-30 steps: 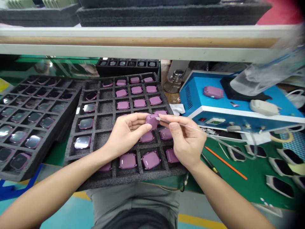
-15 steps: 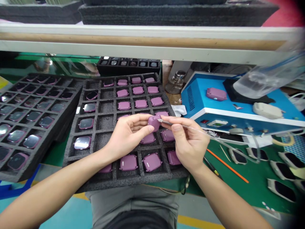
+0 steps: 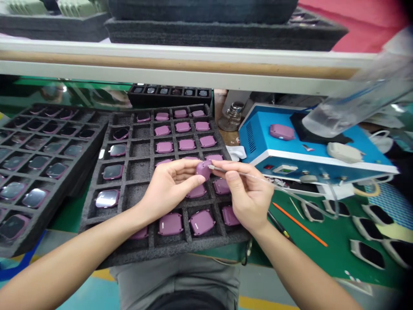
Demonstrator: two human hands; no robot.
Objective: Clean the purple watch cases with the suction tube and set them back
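My left hand (image 3: 172, 181) pinches a purple smartwatch case (image 3: 203, 169) between thumb and fingers, tilted up above the foam tray. Closed around a thin dispensing needle (image 3: 219, 169) with a clear tube, my right hand (image 3: 250, 191) keeps its metal tip at the case's right edge. Whether the tip touches the case I cannot tell. Below both hands lies the dark foam tray (image 3: 138, 253), its compartments holding several purple watch cases (image 3: 170, 224). Dark-screened watches (image 3: 108, 198) fill part of its left column. My hands and forearms hide some compartments.
A second foam tray (image 3: 69, 181) of watches lies at left. The blue machine (image 3: 261, 148) at right carries a purple case (image 3: 282, 131) and a clear cylinder (image 3: 335, 116). An orange stick (image 3: 300, 224) and pale watches (image 3: 368, 254) lie on the green mat. A shelf (image 3: 180, 73) crosses above.
The view has shifted slightly, so the bench appears a little farther left. Both hands keep their hold, with the needle tip still at the case's edge.
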